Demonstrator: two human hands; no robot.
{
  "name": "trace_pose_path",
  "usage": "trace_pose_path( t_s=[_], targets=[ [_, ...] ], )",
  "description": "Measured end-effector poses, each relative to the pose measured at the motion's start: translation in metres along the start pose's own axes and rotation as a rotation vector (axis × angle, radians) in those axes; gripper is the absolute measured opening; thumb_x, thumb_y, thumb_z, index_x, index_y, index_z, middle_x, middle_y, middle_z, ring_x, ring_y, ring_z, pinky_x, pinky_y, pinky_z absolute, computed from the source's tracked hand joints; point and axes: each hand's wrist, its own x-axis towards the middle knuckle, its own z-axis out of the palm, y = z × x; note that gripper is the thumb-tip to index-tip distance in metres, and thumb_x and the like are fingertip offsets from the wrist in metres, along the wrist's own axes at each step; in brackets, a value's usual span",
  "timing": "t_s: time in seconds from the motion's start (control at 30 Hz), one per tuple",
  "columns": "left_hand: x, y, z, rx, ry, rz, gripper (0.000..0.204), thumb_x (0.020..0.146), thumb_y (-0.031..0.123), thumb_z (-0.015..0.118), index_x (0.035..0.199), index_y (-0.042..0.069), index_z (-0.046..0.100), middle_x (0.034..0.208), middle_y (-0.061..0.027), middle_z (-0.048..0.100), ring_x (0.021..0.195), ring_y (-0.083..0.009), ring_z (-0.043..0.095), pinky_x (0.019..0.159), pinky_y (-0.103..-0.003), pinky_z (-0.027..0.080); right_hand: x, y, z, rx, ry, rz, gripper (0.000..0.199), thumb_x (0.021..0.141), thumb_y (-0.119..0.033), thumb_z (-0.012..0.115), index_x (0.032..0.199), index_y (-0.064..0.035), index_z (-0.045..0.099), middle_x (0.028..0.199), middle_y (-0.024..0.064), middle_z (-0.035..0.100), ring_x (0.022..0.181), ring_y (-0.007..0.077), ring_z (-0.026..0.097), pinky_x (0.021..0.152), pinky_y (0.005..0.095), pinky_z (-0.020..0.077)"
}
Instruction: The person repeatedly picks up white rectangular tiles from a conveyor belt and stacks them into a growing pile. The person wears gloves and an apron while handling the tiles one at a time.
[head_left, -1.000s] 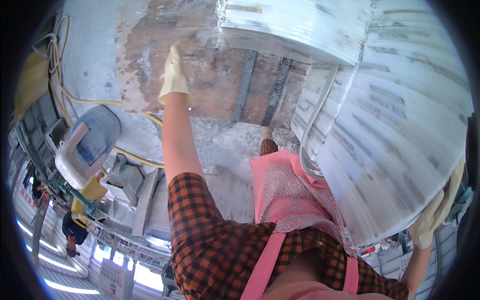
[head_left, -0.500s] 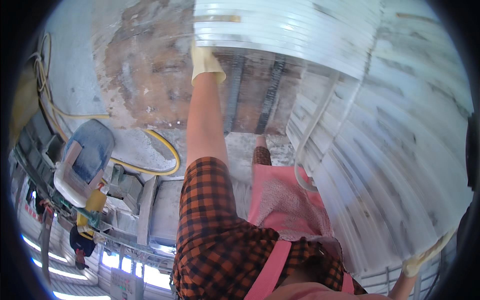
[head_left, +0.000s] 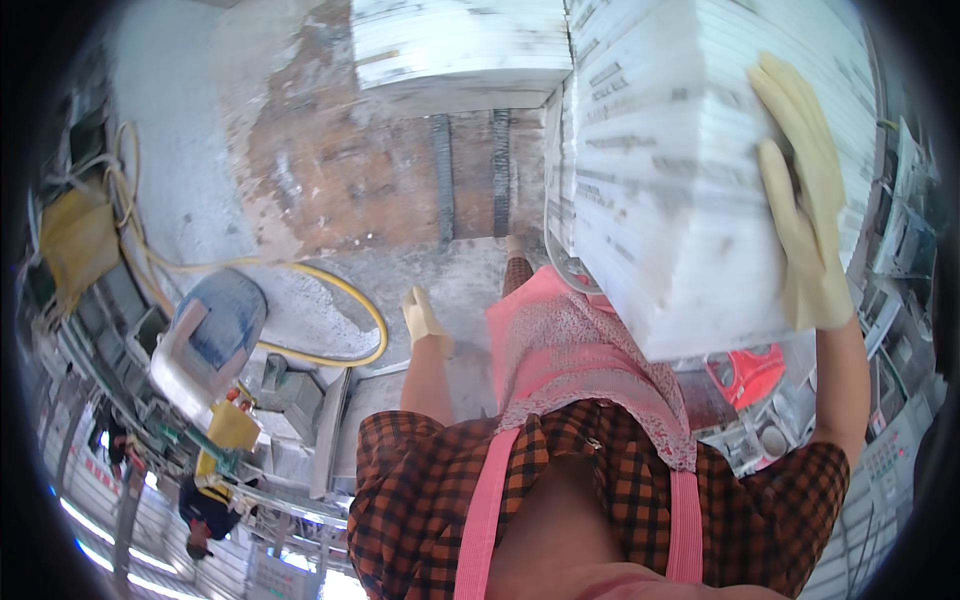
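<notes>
right hand point(head_left: 800, 190): yellow glove, flat against the side of the white foam slab stack point(head_left: 680, 170), fingers spread, steadying it
left hand point(head_left: 425, 320): gloved, hanging free, holds nothing, fingers loosely together
stack position: upper right, just beside the pink apron point(head_left: 570, 350), second white stack point(head_left: 460, 45) behind it
floor: yellow hose point(head_left: 330, 290) looping near a blue-grey machine point(head_left: 205, 335)

Gloved right hand point(head_left: 805, 200) pressing white slab stack point(head_left: 670, 180) — left hand point(head_left: 425, 320) free

Pale yellow rubber gloves on left hand point(head_left: 425, 320) and right hand point(head_left: 800, 200); short-sleeved orange-and-black checked shirt point(head_left: 420, 500); pink apron point(head_left: 570, 350) with lace trim.
</notes>
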Motion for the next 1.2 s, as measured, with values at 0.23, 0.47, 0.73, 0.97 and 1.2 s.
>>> trace_pose_path(
  t_s=[0.23, 0.47, 0.73, 0.97, 1.2],
  targets=[
    [-0.138, -0.106, -0.057, -0.421, 0.232, -0.006, 0.061, 0.099, 0.043, 0.047, 0.147, 0.005, 0.04, 0.142, -0.0084, 0.049, 0.131, -0.0229, 0.044, 0.11, -0.04, 0.033, -0.029, 0.017, 0.023, 0.084, 0.229, -0.265, 0.042, 0.099, -0.021, 0.055, 0.138, -0.0038, 0.055, 0.147, 0.0144, 0.05, 0.139, 0.0291, 0.043, 0.116, 0.0394, 0.0313],
    [-0.186, -0.419, -0.077, -0.672, 0.825, -0.132, 0.052, 0.099, 0.04, 0.046, 0.134, 0.002, 0.053, 0.134, -0.0201, 0.057, 0.123, -0.036, 0.054, 0.101, -0.043, 0.043, -0.024, -0.009, 0.08, -0.072, 0.236, -0.758, 0.054, 0.1, -0.006, 0.04, 0.153, -0.0065, 0.035, 0.159, 0.0193, 0.029, 0.148, 0.0324, 0.026, 0.123, 0.0385, 0.0171],
    [-0.287, -0.681, -0.028, -0.237, 1.594, -0.481, 0.044, 0.094, 0.036, 0.044, 0.094, -0.003, 0.066, 0.1, -0.0299, 0.064, 0.099, -0.0496, 0.059, 0.086, -0.054, 0.046, 0.061, -0.049, 0.141, 0.272, 0.364, -0.368, 0.054, 0.106, -0.032, 0.042, 0.146, 0.0044, 0.041, 0.15, 0.0225, 0.043, 0.132, 0.034, 0.049, 0.113, 0.0341, 0.0371],
    [-0.417, -0.78, -0.092, -0.873, 1.79, -0.52, 0.036, 0.091, 0.03, 0.057, 0.098, -0.002, 0.071, 0.08, -0.0085, 0.07, 0.074, -0.017, 0.062, 0.068, -0.033, 0.048, -0.04, -0.197, 0.168, 0.396, 0.258, -0.721, 0.051, 0.105, -0.031, 0.046, 0.142, 0.0039, 0.047, 0.143, 0.0229, 0.051, 0.129, 0.0346, 0.051, 0.108, 0.0355, 0.0406],
    [-0.463, -0.895, -0.252, -0.811, 1.895, -0.456, 0.035, 0.092, 0.033, 0.055, 0.1, 0.005, 0.074, 0.093, -0.019, 0.072, 0.091, -0.0308, 0.07, 0.083, -0.04, 0.052, -0.234, -0.347, 0.301, 0.237, -0.019, -1.06, 0.046, 0.104, -0.027, 0.049, 0.141, 0.0, 0.051, 0.138, 0.0217, 0.056, 0.127, 0.0345, 0.054, 0.107, 0.0393, 0.0397]
  ],
)
